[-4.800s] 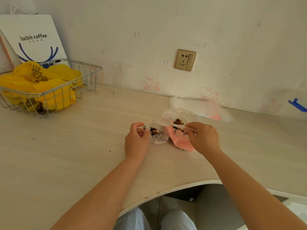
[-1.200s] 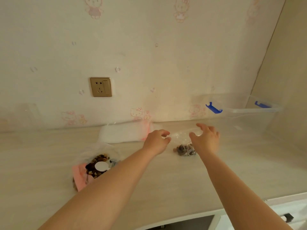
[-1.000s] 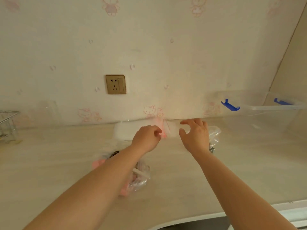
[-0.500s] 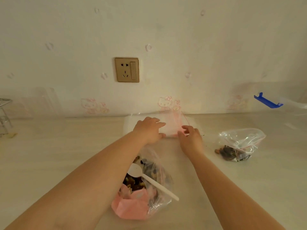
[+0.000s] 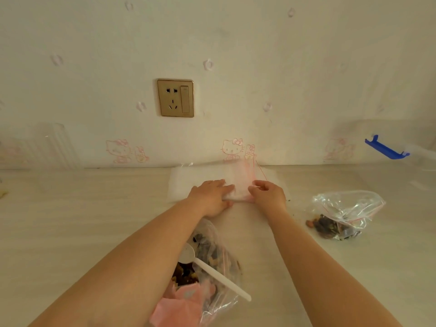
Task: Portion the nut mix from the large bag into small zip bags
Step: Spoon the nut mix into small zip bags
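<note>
At wall, hands on bag stack.

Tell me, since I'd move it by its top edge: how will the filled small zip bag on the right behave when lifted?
The filled small zip bag is thin crumpled film, so probably floppy. Its nuts sit low at one end, so it would likely sag. Its mouth looks open; tipping may spill.

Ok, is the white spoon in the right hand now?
No: the white spoon lies in the large bag near the desk's front edge, while the right hand pinches an empty zip bag by the wall.
</note>
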